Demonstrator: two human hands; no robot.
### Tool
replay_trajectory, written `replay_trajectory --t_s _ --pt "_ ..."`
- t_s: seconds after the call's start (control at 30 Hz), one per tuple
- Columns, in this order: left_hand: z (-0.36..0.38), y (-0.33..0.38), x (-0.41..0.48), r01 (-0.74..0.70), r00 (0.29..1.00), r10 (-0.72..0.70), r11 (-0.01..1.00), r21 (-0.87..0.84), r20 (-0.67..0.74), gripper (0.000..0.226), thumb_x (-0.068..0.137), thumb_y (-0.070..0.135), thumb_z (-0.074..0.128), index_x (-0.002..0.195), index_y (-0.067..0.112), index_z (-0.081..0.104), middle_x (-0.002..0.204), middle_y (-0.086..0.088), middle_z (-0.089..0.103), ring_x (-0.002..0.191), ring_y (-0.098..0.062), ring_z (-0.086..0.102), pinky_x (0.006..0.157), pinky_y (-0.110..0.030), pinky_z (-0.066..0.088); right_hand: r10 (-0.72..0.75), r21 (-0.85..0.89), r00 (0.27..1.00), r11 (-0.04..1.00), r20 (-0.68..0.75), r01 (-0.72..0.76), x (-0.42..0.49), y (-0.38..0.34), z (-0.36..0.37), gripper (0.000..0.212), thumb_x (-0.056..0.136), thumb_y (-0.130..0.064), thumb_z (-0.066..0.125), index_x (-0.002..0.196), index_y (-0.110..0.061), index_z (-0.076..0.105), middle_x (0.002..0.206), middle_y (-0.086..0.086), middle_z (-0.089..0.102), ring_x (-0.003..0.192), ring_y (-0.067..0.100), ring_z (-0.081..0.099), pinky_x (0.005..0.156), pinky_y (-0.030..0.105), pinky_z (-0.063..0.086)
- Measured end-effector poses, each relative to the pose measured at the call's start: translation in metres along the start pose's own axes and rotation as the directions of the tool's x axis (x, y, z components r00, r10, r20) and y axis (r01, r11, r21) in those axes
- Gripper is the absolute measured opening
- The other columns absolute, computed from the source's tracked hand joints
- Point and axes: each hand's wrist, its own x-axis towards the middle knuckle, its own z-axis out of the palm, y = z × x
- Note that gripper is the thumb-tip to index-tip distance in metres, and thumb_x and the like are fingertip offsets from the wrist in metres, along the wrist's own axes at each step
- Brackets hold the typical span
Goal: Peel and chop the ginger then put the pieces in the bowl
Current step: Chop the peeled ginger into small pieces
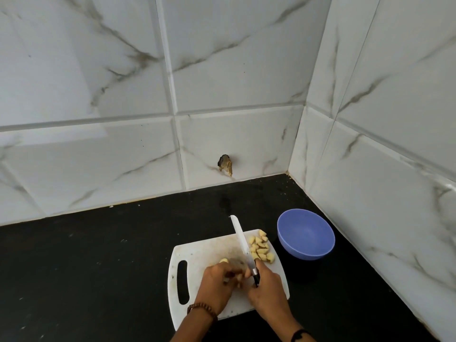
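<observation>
Holding the unchopped ginger piece (224, 260) down on the white cutting board (197, 250), my left hand (217, 285) has its fingers curled over it, so only a yellow end peeks out on the far side; the fingertips are blurred. My right hand (267, 290) grips the dark handle of the knife (243, 243), whose white blade points away from me across the board, its tip reaching past the far edge. Right of the blade, the chopped pieces (261, 248) lie in a loose heap near the board's far right corner. The blue bowl (306, 253) stands on the black bench (98, 267) just beside the board's right edge. A beaded bracelet (202, 308) circles my left wrist and a dark band (299, 334) my right. Marble-patterned wall tiles (246, 58) rise behind and to the right of the bench, with a chipped hole (225, 164) low in the back wall.
</observation>
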Motion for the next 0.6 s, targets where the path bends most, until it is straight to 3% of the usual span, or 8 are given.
replay_trajectory --t_s 0.1,0.3,0.4,0.6 --pt "0.007 0.002 0.004 0.017 0.999 -0.016 0.999 0.052 -0.035 0.021 0.082 0.009 0.071 0.098 0.021 0.075 0.097 0.012 0.07 0.084 0.006 0.062 0.078 0.0 0.044 -0.003 -0.011 1.0 1.0 -0.013 0.003 -0.001 0.003 -0.005 0.052 0.092 -0.035 0.064 0.139 -0.028 0.043 0.118 -0.01 0.06 0.106 0.007 0.056 0.093 0.021 0.049" --pt "0.023 -0.005 0.006 0.063 0.987 -0.045 0.991 0.115 -0.153 0.009 0.082 0.021 0.072 0.088 0.026 0.076 0.088 0.014 0.069 0.082 0.001 0.061 0.082 -0.016 0.052 -0.066 0.025 0.997 0.997 -0.035 0.067 -0.008 0.002 -0.015 0.022 0.096 -0.041 0.056 0.115 -0.029 0.055 0.101 -0.013 0.063 0.092 0.0 0.059 0.074 0.011 0.046" --pt "0.028 -0.001 0.008 0.068 0.981 -0.053 0.995 0.074 -0.185 0.01 0.082 0.02 0.071 0.087 0.027 0.075 0.086 0.018 0.068 0.082 0.002 0.061 0.084 -0.021 0.052 -0.057 0.028 0.998 0.998 -0.009 0.058 -0.012 0.003 -0.013 0.027 0.099 -0.048 0.046 0.111 -0.028 0.058 0.097 -0.012 0.064 0.091 0.001 0.061 0.077 0.014 0.048" --pt "0.034 -0.002 0.009 0.074 0.984 -0.062 0.995 0.063 -0.168 0.014 0.085 0.019 0.067 0.081 0.032 0.071 0.083 0.025 0.063 0.085 0.004 0.059 0.091 -0.026 0.049 -0.096 -0.031 0.994 0.995 0.052 0.098 -0.017 0.005 -0.012 0.015 0.105 -0.035 0.037 0.106 -0.029 0.051 0.094 -0.01 0.062 0.089 0.002 0.062 0.079 0.018 0.05"
